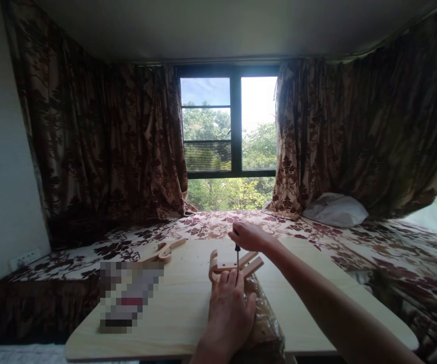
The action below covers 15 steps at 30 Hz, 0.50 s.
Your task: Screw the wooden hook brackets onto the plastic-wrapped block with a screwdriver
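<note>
My right hand (247, 235) is closed round the handle of a screwdriver (237, 255), whose shaft points straight down. Its tip reaches a pale wooden piece with curved ends and bars (224, 264), where small dark holes or screw heads show. My left hand (230, 303) lies over the near side of this wooden piece, fingers bent on it and thumb out to the right. Under the left hand is a brown block wrapped in clear plastic (266, 323). The exact contact of tip and wood is partly hidden by my left fingers.
All this is on a light wooden table (169, 328) with rounded corners. Another curved wooden piece (164, 251) lies at its back left, near a blurred-out object (133, 298). Behind are a flower-patterned cover (218, 222), a white plastic bag (336, 210), curtains and a window.
</note>
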Each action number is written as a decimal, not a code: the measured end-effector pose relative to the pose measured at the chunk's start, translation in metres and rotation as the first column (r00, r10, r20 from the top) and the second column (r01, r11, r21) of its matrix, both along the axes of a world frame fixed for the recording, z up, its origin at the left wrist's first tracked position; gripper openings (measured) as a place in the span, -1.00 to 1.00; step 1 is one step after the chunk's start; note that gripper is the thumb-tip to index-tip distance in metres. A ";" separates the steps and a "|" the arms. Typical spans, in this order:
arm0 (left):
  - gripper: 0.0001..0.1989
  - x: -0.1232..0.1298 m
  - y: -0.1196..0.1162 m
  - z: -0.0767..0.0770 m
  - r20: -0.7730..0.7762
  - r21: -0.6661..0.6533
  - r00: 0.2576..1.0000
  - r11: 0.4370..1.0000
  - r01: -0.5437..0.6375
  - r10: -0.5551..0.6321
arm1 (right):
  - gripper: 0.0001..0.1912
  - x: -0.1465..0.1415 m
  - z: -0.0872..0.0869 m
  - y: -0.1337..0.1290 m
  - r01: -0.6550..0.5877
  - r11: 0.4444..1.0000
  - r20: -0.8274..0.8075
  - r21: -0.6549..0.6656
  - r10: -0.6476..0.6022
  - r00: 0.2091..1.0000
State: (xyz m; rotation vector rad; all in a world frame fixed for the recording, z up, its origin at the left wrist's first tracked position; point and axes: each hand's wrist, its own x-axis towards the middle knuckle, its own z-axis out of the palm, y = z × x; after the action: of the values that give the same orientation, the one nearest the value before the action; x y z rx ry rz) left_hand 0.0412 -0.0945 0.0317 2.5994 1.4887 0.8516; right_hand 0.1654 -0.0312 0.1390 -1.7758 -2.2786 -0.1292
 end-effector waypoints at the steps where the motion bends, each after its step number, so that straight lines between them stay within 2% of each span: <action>1: -0.52 0.000 0.000 0.000 -0.002 0.001 1.000 1.000 -0.001 0.001 | -0.70 0.000 -0.002 0.000 0.021 1.000 -0.011 0.014 -0.021 1.000; 15: -0.52 0.000 0.000 0.000 -0.008 0.005 1.000 1.000 0.007 -0.007 | -0.69 -0.002 0.001 -0.008 0.000 0.999 -0.036 0.039 0.002 0.999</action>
State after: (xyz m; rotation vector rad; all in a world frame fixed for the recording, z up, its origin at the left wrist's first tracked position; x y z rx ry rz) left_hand 0.0409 -0.0940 0.0317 2.6126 1.4811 0.8464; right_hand 0.1635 -0.0393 0.1402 -1.7435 -2.2363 -0.1395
